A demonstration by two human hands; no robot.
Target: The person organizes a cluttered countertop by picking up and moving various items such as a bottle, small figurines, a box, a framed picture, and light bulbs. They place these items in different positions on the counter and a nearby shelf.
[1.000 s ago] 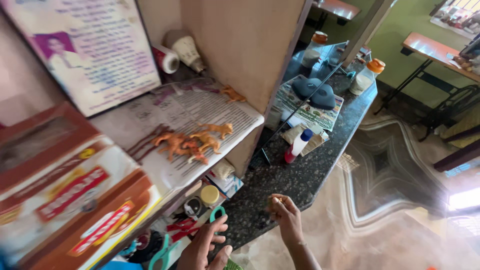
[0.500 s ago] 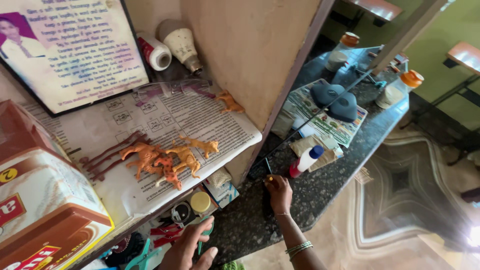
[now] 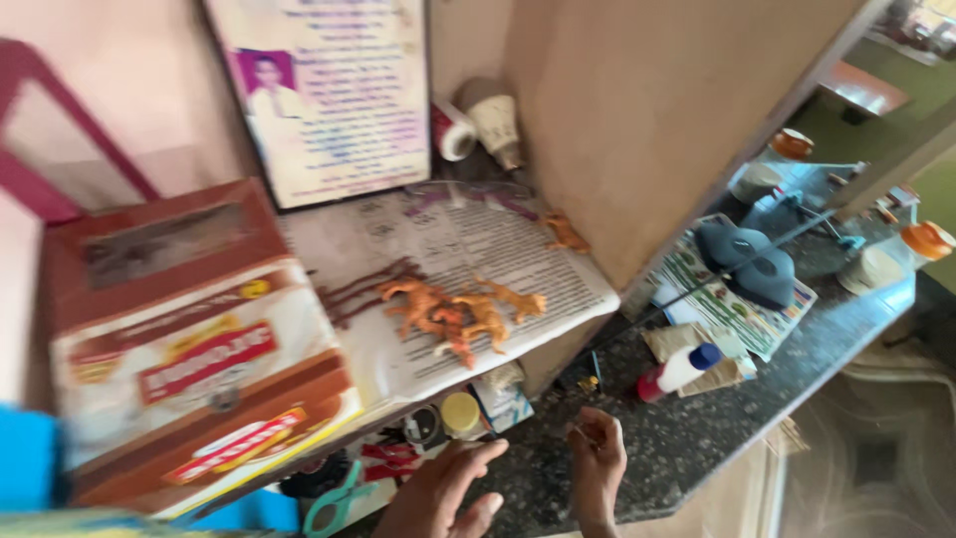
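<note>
My left hand (image 3: 440, 495) hovers with fingers spread at the front of the lower shelf, close to a yellow-lidded jar (image 3: 460, 413) and a green-handled pair of scissors (image 3: 336, 502). My right hand (image 3: 597, 458) is over the dark speckled counter (image 3: 717, 438), fingertips pinched together around something tiny that I cannot make out. Just beyond it lies a small white bottle with a blue cap (image 3: 677, 371). On the shelf above, several orange toy animals (image 3: 458, 311) lie on newspaper (image 3: 478, 259).
A large red and white carton (image 3: 199, 349) fills the shelf's left. A framed printed sheet (image 3: 324, 95) leans at the back beside a light bulb (image 3: 493, 120). Dark blue items on a printed paper (image 3: 742, 264) and orange-lidded containers (image 3: 921, 244) stand farther along the counter.
The view has swung right and closer. My right hand has drawn back toward the counter's front edge, fingers pinched; my left hand has risen slightly near the lower shelf.
</note>
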